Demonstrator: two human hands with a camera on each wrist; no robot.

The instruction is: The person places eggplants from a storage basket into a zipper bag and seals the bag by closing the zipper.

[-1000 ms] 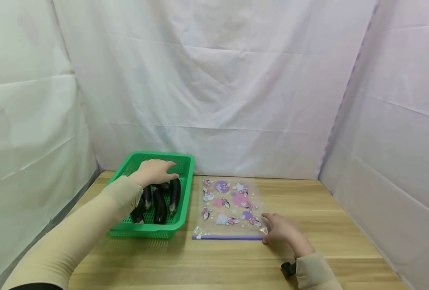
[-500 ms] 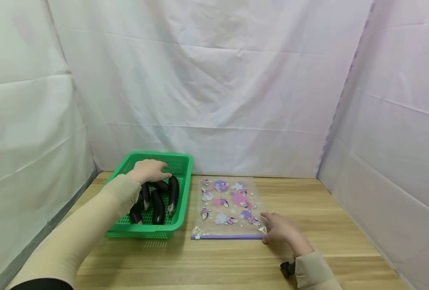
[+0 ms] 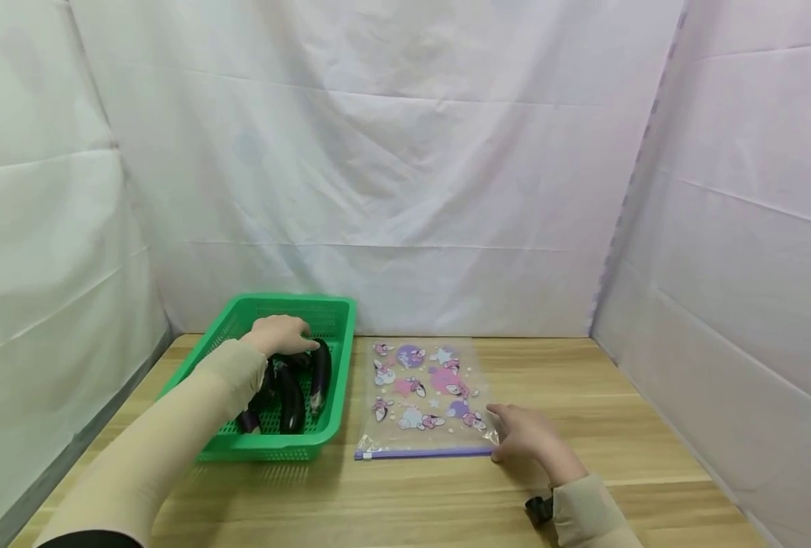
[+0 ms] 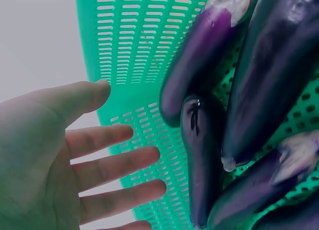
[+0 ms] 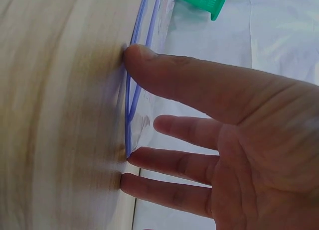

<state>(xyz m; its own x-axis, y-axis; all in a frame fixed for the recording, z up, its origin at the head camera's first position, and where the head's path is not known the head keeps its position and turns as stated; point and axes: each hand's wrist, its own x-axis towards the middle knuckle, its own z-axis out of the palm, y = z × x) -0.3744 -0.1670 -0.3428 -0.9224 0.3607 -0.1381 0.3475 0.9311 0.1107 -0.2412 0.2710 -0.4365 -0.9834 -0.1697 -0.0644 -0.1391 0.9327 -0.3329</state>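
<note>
Several dark purple eggplants (image 3: 292,399) lie in a green perforated basket (image 3: 323,436). My left hand (image 3: 278,335) is over the basket, near the eggplant at its right side (image 3: 321,373); in the left wrist view that hand (image 4: 75,160) has its fingers spread, with a gap between them and the eggplants (image 4: 204,155). A clear zip bag (image 3: 422,434) with pink and purple prints lies flat right of the basket, its purple zipper edge towards me. At its lower right corner my right hand (image 3: 531,441) rests, thumb and fingers apart, thumb tip at the zipper (image 5: 128,98).
The wooden table (image 3: 391,502) extends around the basket and bag. White cloth (image 3: 405,175) hangs behind it and on both sides. A small black object (image 3: 538,510) sits by my right wrist.
My left hand has moved slightly lower over the eggplants. The whole head view has shifted a little, with basket and bag now further left. The right hand stays at the bag's corner.
</note>
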